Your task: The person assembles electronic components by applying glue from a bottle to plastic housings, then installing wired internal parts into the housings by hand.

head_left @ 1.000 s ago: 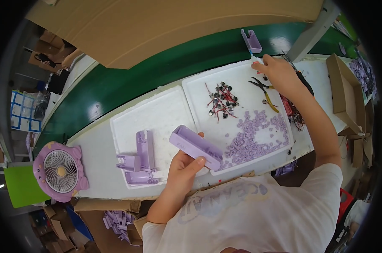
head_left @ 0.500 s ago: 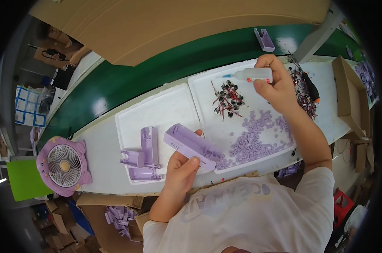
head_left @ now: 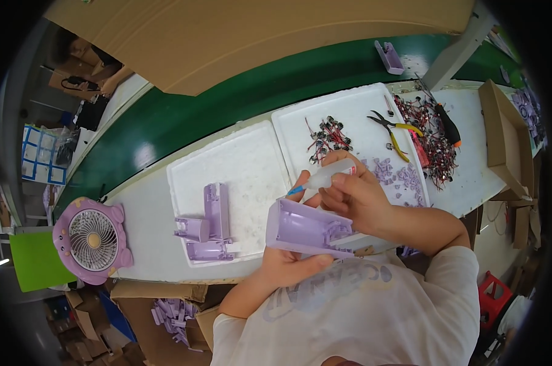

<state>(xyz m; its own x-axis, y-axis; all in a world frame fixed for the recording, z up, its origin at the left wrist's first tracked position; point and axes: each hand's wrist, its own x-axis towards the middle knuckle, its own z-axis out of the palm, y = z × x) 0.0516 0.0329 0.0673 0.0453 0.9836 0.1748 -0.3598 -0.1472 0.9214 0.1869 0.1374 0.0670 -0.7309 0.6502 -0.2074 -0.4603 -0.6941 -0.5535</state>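
Observation:
My left hand (head_left: 291,268) holds a light purple plastic fan housing (head_left: 300,229), its hollow side turned up, close to my chest. My right hand (head_left: 367,204) is closed round a small clear squeeze bottle (head_left: 326,177) with a thin blue nozzle. That nozzle slants down at the far rim of the housing; whether it touches cannot be seen. Beyond my hands, small black parts with red wires (head_left: 331,137) lie bunched on a white foam tray (head_left: 358,97). Tiny purple plastic pieces (head_left: 383,171) are scattered on the same tray, partly hidden by my right hand.
On the left foam tray (head_left: 245,165) lie several purple housings (head_left: 216,210). A purple animal-shaped fan (head_left: 93,240) stands farther left. Yellow-handled pliers (head_left: 400,146), more wired parts (head_left: 434,155) and a black-handled tool (head_left: 449,125) lie right, beside a cardboard box (head_left: 501,134). Another person sits far left.
My right hand has brought the bottle down and left to the housing, uncovering the pliers. My left hand has turned the housing and moved it right, nearer my chest.

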